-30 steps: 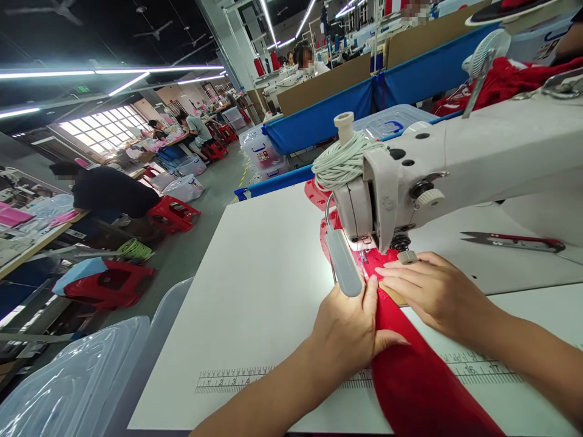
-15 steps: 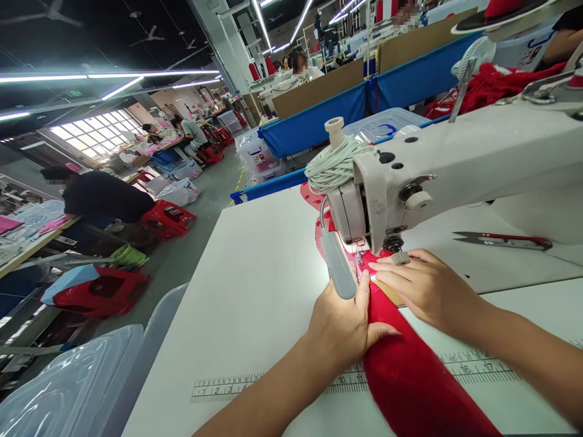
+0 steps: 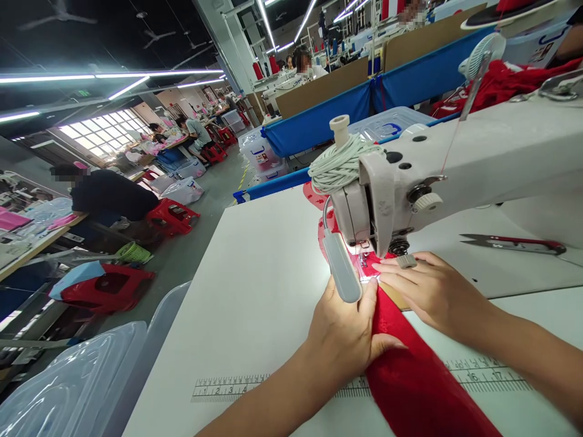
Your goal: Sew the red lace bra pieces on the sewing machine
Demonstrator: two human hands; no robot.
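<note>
A long strip of red fabric (image 3: 419,376) runs from the table's front edge up to the presser foot (image 3: 363,261) of a white sewing machine (image 3: 496,161). My left hand (image 3: 341,331) lies on the strip's left side, thumb spread across it and index finger pointing at the foot; its other fingers are partly hidden behind a grey lamp (image 3: 342,267). To the right of the foot, my right hand (image 3: 435,291) rests flat, fingers stretched over the fabric's far end. A tan patch (image 3: 394,296) shows under that hand. Part of the fabric lies hidden beneath the machine head.
Thread snips (image 3: 514,244) with a red handle lie right of my right hand. A printed ruler (image 3: 228,389) crosses the white table (image 3: 246,291). Pale cord (image 3: 341,164) is wound on the machine head. Clear plastic bins (image 3: 91,376) stand at the left; people work at other tables behind.
The view has shifted slightly, so most things sit a little further right. Both hands stay on the red fabric by the presser foot; my left fingertips sit slightly further from it.
</note>
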